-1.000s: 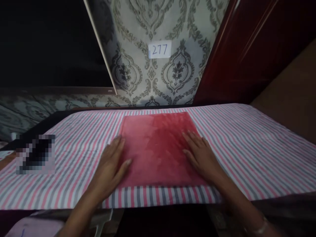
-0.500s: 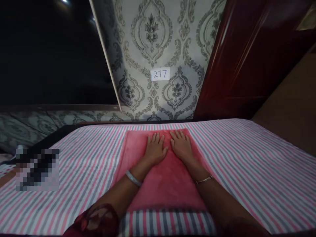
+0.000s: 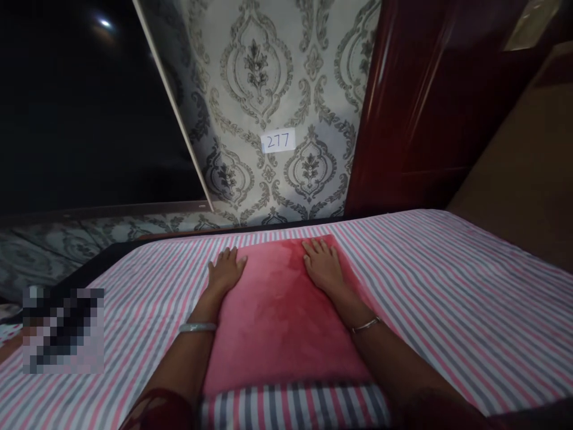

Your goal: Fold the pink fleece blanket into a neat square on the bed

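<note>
A folded pink plush cloth (image 3: 277,316) lies flat in front of me on a striped sheet (image 3: 447,298). My left hand (image 3: 225,270) rests at its far left edge, fingers spread and pointing away from me. Near the far right corner, my right hand (image 3: 323,264) presses flat on the cloth with its fingers apart. Neither hand grips anything. Darker red brushed patches show in the pile beside the right hand. The left wrist wears a pale bangle (image 3: 197,327), the right a thin silver one (image 3: 366,325).
A dark television screen (image 3: 89,107) stands at the back left. Behind the table is a patterned wall (image 3: 255,71) with a paper label (image 3: 278,140) reading 277. A dark red door-like panel (image 3: 416,107) rises at the right. A blurred-out patch (image 3: 62,331) covers something at the left.
My left hand has slid left from the middle of the cloth to its left edge, and the pile there looks lighter. The right hand stays in about the same spot. The view has shifted slightly.
</note>
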The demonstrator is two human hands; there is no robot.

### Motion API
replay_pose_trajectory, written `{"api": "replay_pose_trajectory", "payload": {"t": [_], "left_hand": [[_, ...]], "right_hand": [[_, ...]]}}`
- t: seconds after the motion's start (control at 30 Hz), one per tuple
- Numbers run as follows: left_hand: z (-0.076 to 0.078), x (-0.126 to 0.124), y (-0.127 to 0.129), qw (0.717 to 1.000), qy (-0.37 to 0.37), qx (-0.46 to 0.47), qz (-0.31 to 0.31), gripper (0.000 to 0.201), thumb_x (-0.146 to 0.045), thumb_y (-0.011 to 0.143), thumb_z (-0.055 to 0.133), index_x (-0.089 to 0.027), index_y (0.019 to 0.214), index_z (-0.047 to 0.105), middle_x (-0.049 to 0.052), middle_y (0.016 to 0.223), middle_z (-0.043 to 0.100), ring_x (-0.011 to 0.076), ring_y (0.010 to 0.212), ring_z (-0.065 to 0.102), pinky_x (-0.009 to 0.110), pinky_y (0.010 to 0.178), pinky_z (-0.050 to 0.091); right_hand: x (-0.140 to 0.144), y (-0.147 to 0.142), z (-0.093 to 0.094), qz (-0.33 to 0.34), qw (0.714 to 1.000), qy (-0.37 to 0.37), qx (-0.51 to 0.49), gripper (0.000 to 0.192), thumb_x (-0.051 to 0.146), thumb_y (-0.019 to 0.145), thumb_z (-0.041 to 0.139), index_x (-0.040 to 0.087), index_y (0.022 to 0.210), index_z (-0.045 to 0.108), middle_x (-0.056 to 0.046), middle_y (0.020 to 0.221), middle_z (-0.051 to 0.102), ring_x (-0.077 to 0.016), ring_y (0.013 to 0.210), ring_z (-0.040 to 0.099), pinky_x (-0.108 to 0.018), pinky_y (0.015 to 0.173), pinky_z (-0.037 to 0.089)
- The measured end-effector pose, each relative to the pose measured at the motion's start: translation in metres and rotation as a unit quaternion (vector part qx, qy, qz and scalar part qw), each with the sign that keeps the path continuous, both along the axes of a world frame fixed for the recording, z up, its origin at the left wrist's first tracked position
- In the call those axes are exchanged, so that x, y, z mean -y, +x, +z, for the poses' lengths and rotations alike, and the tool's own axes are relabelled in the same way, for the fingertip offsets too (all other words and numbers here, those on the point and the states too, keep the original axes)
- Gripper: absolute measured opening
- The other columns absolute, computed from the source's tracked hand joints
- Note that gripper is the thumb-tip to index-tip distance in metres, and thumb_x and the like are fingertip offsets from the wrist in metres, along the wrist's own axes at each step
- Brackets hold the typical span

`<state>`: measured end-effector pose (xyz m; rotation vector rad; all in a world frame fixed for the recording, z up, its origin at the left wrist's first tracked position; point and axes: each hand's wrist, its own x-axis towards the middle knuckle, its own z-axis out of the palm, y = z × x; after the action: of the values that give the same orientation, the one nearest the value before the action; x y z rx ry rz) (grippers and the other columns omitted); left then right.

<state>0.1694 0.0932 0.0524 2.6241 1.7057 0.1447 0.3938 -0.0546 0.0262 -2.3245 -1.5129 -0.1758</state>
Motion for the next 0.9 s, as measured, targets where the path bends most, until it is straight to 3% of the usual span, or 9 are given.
{"api": "replay_pose_trajectory", "payload": {"t": [0.13,0.27,0.33,0.43,0.5,0.63,0.77,0.9], "left_hand": [[0.001,-0.001,-0.003,1.0,0.005,0.014,0.011,0.073,-0.056,0.097,0.018,-0.013,0.153,0.035,0.017,0.161,0.033,0.0346,0.146,0.033,0.061,0.114,0.029],[0.02,0.002,0.004,1.0,0.016,0.013,0.006,0.074,-0.058,0.095,0.024,-0.013,0.151,0.039,0.021,0.158,0.036,0.0383,0.147,0.031,0.066,0.113,0.027],[0.034,0.01,0.023,1.0,0.02,0.011,-0.021,0.072,-0.054,0.096,0.027,-0.01,0.151,0.038,0.025,0.159,0.032,0.0395,0.148,0.027,0.068,0.113,0.024],[0.047,0.033,0.071,0.992,0.016,0.005,-0.127,0.063,-0.041,0.098,0.028,-0.011,0.154,0.033,0.022,0.162,0.027,0.0348,0.151,0.023,0.065,0.116,0.021],[0.044,0.054,0.108,0.981,0.017,0.008,-0.192,0.062,-0.041,0.098,0.031,-0.017,0.155,0.032,0.014,0.164,0.027,0.0271,0.152,0.021,0.055,0.12,0.02],[0.016,0.085,0.148,0.967,0.034,0.014,-0.251,0.06,-0.037,0.099,0.033,-0.014,0.154,0.033,0.013,0.163,0.03,0.0258,0.152,0.023,0.053,0.122,0.017],[-0.006,0.087,0.146,0.966,0.04,0.016,-0.257,0.06,-0.039,0.1,0.029,-0.013,0.153,0.036,0.015,0.16,0.035,0.027,0.15,0.027,0.054,0.122,0.018],[-0.003,0.062,0.124,0.974,0.03,0.0,-0.223,0.066,-0.052,0.099,0.031,-0.014,0.153,0.036,0.015,0.161,0.034,0.0292,0.15,0.027,0.056,0.122,0.014]], "right_hand": [[-0.001,0.005,0.003,0.007,0.999,0.009,-0.033,0.05,0.03,0.101,0.037,0.023,0.149,0.047,-0.009,0.157,0.042,-0.0302,0.146,0.033,-0.054,0.118,0.024],[-0.006,0.029,0.017,0.014,0.984,0.099,-0.146,0.054,0.02,0.097,0.033,0.017,0.15,0.045,-0.01,0.147,0.054,-0.0235,0.136,0.05,-0.042,0.114,0.037],[-0.011,0.042,0.027,0.001,0.965,0.173,-0.196,0.058,0.017,0.097,0.028,0.016,0.153,0.04,-0.01,0.144,0.058,-0.0214,0.131,0.055,-0.039,0.11,0.042],[-0.02,0.05,0.035,-0.017,0.954,0.224,-0.2,0.059,0.014,0.097,0.021,0.015,0.152,0.041,-0.009,0.144,0.058,-0.0184,0.132,0.054,-0.034,0.109,0.043],[-0.023,0.048,0.032,-0.023,0.966,0.201,-0.159,0.058,0.012,0.097,0.021,0.012,0.149,0.045,-0.009,0.147,0.055,-0.0168,0.134,0.051,-0.03,0.11,0.04],[-0.02,0.04,0.011,-0.039,0.99,0.113,-0.081,0.049,0.014,0.099,0.029,0.007,0.14,0.055,-0.014,0.143,0.058,-0.0209,0.134,0.051,-0.034,0.113,0.036],[-0.015,0.039,-0.007,-0.034,0.993,0.089,-0.073,0.045,0.016,0.099,0.034,0.008,0.134,0.061,-0.014,0.138,0.062,-0.0228,0.133,0.051,-0.035,0.114,0.034],[-0.016,0.042,-0.009,-0.035,0.993,0.083,-0.07,0.046,0.016,0.099,0.033,0.009,0.135,0.06,-0.015,0.141,0.059,-0.0236,0.135,0.049,-0.037,0.115,0.032]]}}
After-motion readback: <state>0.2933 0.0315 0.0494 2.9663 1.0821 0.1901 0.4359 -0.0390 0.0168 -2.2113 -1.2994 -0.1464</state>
